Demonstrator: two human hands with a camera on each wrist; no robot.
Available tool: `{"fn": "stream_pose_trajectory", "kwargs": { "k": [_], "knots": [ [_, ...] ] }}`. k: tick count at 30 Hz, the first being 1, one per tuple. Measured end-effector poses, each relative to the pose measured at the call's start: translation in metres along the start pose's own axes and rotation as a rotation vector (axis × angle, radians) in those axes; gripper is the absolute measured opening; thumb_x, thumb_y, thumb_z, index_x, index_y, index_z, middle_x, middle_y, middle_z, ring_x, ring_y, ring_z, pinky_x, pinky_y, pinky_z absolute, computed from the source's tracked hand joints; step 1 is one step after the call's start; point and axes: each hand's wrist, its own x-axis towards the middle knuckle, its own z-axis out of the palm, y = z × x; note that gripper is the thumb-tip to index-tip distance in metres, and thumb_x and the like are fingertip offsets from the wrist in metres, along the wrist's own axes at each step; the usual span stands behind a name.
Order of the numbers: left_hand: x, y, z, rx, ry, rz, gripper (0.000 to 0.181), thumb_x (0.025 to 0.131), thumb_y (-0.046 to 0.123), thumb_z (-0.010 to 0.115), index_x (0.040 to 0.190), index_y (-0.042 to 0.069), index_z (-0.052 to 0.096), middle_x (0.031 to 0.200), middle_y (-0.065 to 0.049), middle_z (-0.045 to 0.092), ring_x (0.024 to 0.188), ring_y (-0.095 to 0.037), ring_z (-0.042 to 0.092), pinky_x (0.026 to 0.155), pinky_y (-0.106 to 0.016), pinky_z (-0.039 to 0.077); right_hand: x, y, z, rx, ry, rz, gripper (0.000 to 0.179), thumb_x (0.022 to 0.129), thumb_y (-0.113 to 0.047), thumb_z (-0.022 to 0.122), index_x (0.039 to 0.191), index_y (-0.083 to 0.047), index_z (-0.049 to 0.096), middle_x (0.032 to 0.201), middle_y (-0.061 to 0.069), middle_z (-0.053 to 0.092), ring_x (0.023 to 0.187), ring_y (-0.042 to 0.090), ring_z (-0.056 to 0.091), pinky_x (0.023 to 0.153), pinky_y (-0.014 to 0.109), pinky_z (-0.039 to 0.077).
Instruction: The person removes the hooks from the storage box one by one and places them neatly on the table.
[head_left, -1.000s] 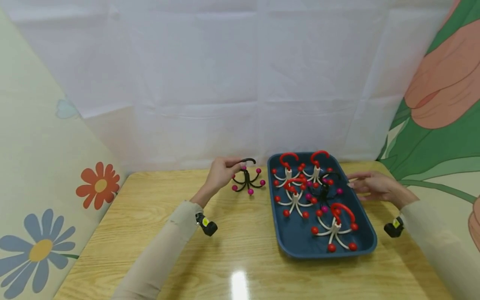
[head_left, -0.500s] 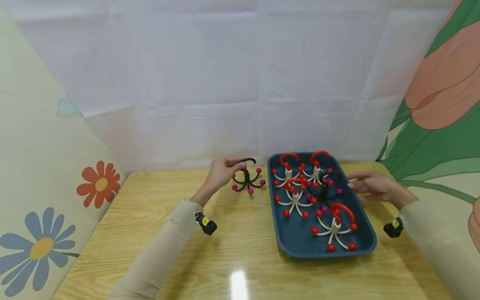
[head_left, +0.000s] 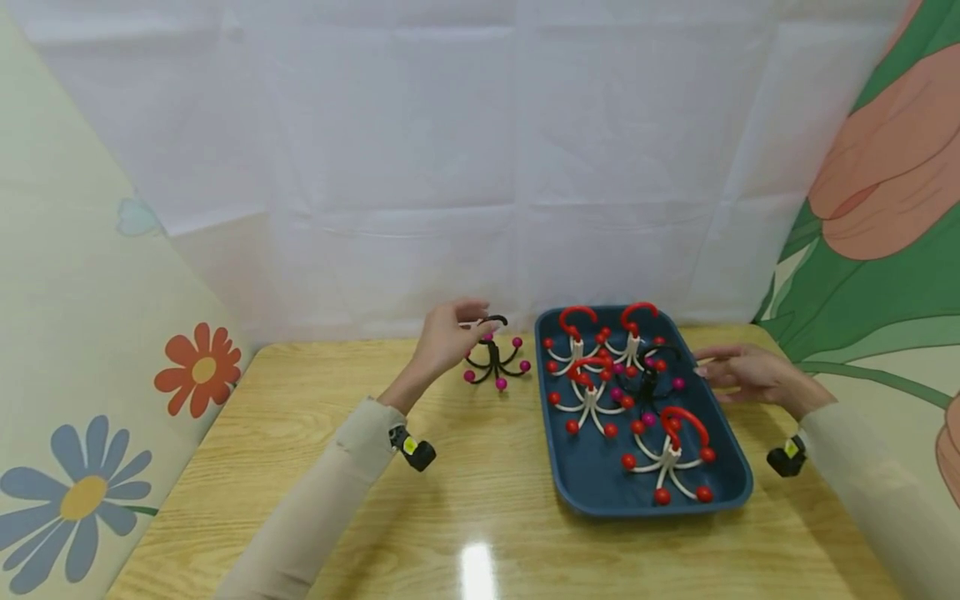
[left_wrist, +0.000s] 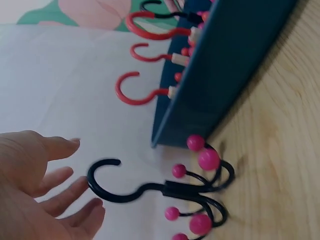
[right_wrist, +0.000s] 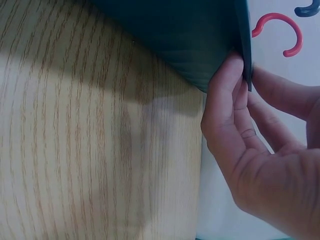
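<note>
A black multi-arm hook [head_left: 493,358] with pink ball tips stands upright on the table, left of a dark blue tray [head_left: 558,479]. Beside its curved top is my left hand [head_left: 446,337]. In the left wrist view the fingers of that left hand [left_wrist: 42,192] are spread, with a small gap to the black hook [left_wrist: 175,189]. My right hand [head_left: 746,372] pinches the tray's right rim. The right wrist view shows the thumb of this right hand [right_wrist: 265,135] on one side of the tray's rim [right_wrist: 246,45] and its fingers on the other.
Inside the tray stand several white hooks with red tops, such as the front white hook [head_left: 670,457], and one black hook [head_left: 649,387]. A white cloth [head_left: 420,167] hangs behind the wooden table [head_left: 420,517]. Flower-printed panels [head_left: 82,500] flank it.
The left hand's fingers have let go of the black hook's top, opening and lifting slightly. The hook stays standing where it was. My right hand has not moved from the tray rim.
</note>
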Motion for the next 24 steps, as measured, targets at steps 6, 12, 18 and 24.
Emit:
{"fn": "stream_pose_trajectory", "kwargs": {
  "k": [6,12,18,24],
  "knots": [
    [-0.006,0.018,0.0,0.027,0.032,0.056,0.041,0.101,0.029,0.073,0.136,0.009,0.068,0.137,-0.015,0.069,0.135,-0.037,0.061,0.115,-0.053,0.049,0.001,0.001,0.0,-0.003,0.009,0.001,0.071,0.108,-0.02,0.06,0.165,0.003,0.024,0.102,-0.014,0.077,0.096,0.004,0.074,0.087,0.034,0.062],
    [-0.016,0.04,-0.001,-0.005,0.051,0.125,0.035,0.101,0.028,0.073,0.131,0.011,0.071,0.136,-0.014,0.07,0.134,-0.033,0.061,0.116,-0.056,0.047,0.001,0.0,0.001,0.003,0.011,-0.003,0.072,0.107,-0.019,0.061,0.165,0.003,0.024,0.101,-0.015,0.076,0.095,0.004,0.074,0.086,0.034,0.062],
    [-0.027,0.059,0.008,-0.07,-0.002,0.18,0.031,0.1,0.026,0.075,0.127,0.012,0.074,0.134,-0.01,0.07,0.128,-0.031,0.064,0.112,-0.05,0.052,0.001,0.0,0.001,0.012,0.008,-0.006,0.07,0.108,-0.019,0.06,0.164,0.003,0.025,0.102,-0.014,0.076,0.096,0.005,0.074,0.086,0.034,0.061],
    [-0.036,0.075,0.025,-0.089,-0.104,0.238,0.029,0.098,0.027,0.077,0.124,0.014,0.076,0.131,-0.009,0.071,0.125,-0.027,0.066,0.109,-0.049,0.054,0.0,0.0,0.001,0.006,0.011,-0.012,0.07,0.108,-0.019,0.061,0.164,0.003,0.025,0.1,-0.015,0.075,0.094,0.004,0.073,0.083,0.033,0.061]
  ]
}}
